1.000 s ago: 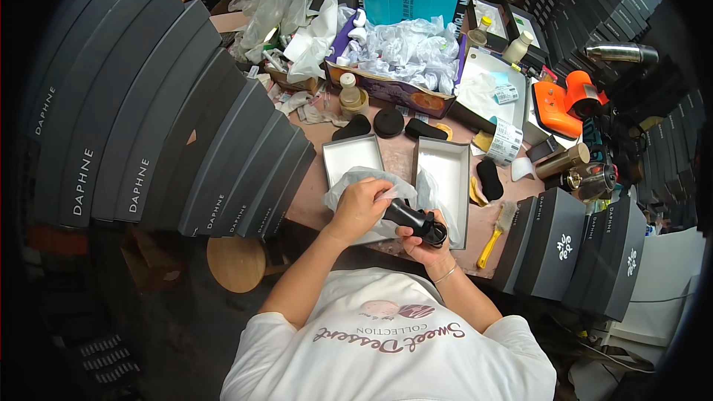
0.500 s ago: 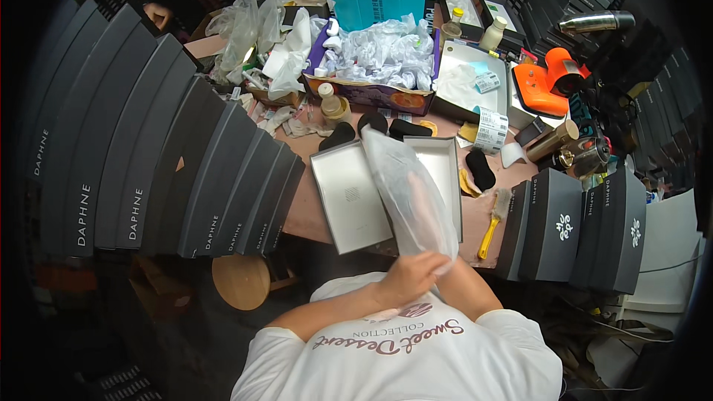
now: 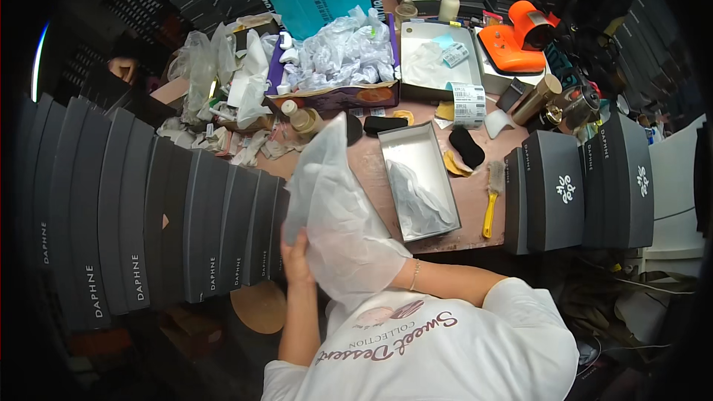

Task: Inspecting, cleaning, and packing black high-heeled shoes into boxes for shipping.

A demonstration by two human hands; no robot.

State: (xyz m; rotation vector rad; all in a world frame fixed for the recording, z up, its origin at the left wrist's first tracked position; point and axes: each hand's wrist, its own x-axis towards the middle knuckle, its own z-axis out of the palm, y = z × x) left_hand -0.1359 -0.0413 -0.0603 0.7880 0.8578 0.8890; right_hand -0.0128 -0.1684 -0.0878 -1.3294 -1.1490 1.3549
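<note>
A white translucent bag point(image 3: 334, 212) is held up, spread wide, in front of my chest, its pointed end upward. My left hand point(image 3: 297, 256) grips its left edge, thumb upward. My right forearm comes in from the right and passes behind or into the bag; the bag covers my right hand, so its fingers are hidden. Just right of the bag lies a grey shoe box point(image 3: 407, 150) with a white inside. A white, thinly wrapped bundle point(image 3: 420, 200) rests in its near half. Another box part, maybe the lid, is mostly covered by the bag.
Grey shoe boxes point(image 3: 171, 223) stand in a row at left, more point(image 3: 557, 193) at right. A yellow-handled brush point(image 3: 491, 204) and a black pad point(image 3: 466, 148) lie right of the open box. Behind stand a purple box point(image 3: 342, 99) of crumpled paper, a label roll point(image 3: 469, 108) and an orange device point(image 3: 512, 48).
The bag has moved left off the open box and spread wider. My left hand has shifted from the bag's near end to its left edge. The white bundle in the box is now visible.
</note>
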